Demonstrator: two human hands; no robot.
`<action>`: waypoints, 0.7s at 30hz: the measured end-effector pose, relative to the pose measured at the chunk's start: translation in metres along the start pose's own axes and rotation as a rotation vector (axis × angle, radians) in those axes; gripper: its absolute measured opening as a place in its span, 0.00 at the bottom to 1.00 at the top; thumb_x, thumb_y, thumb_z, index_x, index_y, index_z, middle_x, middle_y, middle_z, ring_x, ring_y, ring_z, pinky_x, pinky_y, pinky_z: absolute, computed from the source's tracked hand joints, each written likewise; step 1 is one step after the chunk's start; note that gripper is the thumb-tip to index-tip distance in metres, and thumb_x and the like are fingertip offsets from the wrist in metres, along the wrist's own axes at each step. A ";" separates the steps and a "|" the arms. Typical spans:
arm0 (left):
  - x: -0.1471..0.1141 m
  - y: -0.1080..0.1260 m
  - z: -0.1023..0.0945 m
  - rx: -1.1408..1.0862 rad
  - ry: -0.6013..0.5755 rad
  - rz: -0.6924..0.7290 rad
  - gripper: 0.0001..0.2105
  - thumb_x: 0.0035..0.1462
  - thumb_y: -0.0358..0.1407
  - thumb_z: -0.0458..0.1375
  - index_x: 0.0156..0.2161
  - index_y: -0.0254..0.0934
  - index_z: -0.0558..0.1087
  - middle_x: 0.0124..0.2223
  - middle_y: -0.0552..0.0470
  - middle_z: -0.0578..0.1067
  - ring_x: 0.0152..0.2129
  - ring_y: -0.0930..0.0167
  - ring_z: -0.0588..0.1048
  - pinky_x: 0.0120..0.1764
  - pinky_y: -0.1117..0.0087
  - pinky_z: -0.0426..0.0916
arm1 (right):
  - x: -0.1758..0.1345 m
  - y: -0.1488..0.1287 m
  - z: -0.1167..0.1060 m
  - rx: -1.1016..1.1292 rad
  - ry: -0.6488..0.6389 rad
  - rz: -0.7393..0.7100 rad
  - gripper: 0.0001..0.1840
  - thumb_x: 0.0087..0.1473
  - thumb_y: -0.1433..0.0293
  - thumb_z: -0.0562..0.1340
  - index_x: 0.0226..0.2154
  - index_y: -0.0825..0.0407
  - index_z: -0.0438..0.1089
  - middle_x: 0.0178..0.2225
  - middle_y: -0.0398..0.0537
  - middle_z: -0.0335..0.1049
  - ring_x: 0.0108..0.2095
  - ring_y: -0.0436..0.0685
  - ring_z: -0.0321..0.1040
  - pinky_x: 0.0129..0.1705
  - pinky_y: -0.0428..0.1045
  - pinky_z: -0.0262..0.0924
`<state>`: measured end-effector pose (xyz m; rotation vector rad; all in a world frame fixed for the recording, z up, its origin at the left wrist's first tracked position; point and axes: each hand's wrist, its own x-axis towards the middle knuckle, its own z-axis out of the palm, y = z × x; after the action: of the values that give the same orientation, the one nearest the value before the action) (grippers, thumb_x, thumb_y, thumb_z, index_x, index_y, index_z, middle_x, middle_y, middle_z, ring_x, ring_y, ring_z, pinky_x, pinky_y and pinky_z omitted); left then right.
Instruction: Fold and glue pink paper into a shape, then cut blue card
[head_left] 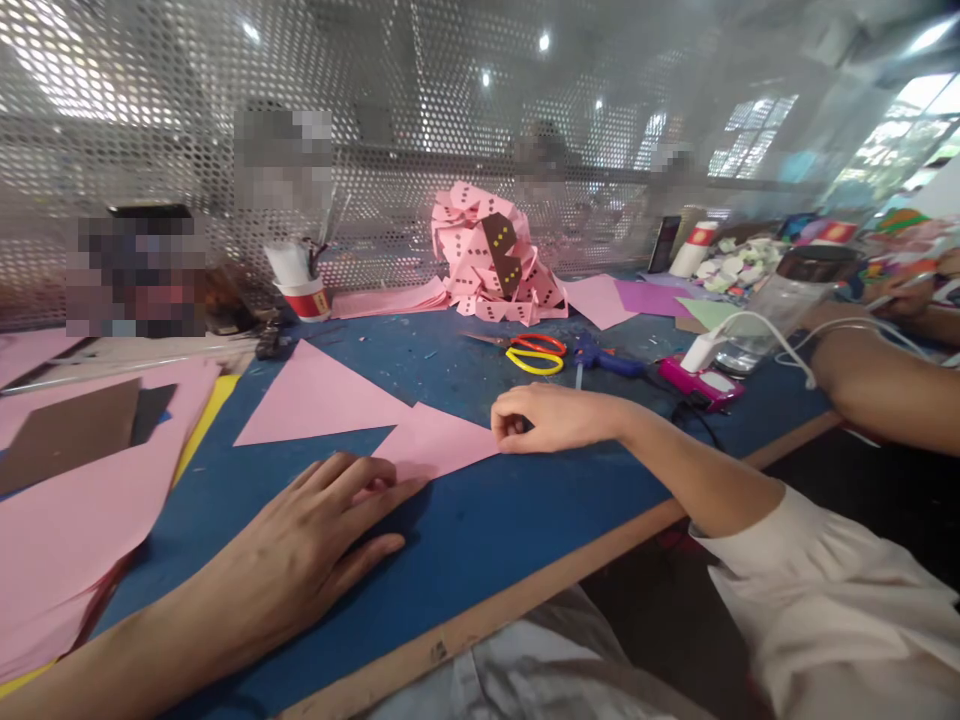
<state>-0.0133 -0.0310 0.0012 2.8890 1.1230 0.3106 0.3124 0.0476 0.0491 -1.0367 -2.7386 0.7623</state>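
A pink paper triangle [439,440] lies on the blue tabletop between my hands. My left hand [315,530] rests over its left end, fingers stretched out and the thumb apart. At the triangle's right corner, my right hand [551,415] has curled fingers pinching the paper tip; the fingertips are partly hidden. Just beyond lies a second, larger pink triangle [311,400], its right tip meeting the first one. Further back stands a pink folded-paper model [480,250] with dark dots and a brown strip.
Stacked pink sheets [82,530] cover the left side. Scissors [536,353], a blue glue gun [607,358], a magenta power strip [699,385] and a clear jar [780,300] sit to the right. A paper cup [306,300] stands behind. Another person's arm [885,380] reaches in at right.
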 end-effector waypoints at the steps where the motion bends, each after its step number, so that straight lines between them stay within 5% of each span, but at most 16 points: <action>1: 0.000 -0.001 0.000 0.001 0.003 0.001 0.25 0.69 0.47 0.53 0.68 0.56 0.58 0.56 0.51 0.69 0.47 0.64 0.71 0.51 0.63 0.68 | 0.002 0.001 0.003 0.004 -0.008 0.007 0.02 0.54 0.71 0.63 0.32 0.51 0.72 0.34 0.44 0.75 0.34 0.52 0.68 0.35 0.46 0.57; 11: 0.001 0.002 -0.002 0.015 0.009 -0.009 0.24 0.69 0.48 0.52 0.67 0.54 0.60 0.55 0.50 0.70 0.47 0.64 0.71 0.51 0.63 0.68 | 0.002 -0.001 0.001 0.019 -0.060 0.080 0.07 0.51 0.73 0.63 0.36 0.51 0.70 0.32 0.42 0.72 0.30 0.50 0.67 0.30 0.44 0.54; 21: 0.002 0.001 -0.002 0.010 0.034 0.009 0.23 0.69 0.47 0.53 0.67 0.55 0.61 0.54 0.51 0.71 0.46 0.64 0.71 0.50 0.63 0.68 | 0.011 -0.006 0.015 -0.056 0.084 -0.012 0.04 0.54 0.70 0.65 0.30 0.51 0.69 0.32 0.43 0.71 0.34 0.52 0.66 0.37 0.47 0.55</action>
<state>-0.0112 -0.0306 0.0038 2.9088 1.1197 0.3567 0.2960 0.0443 0.0380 -1.0370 -2.7070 0.6293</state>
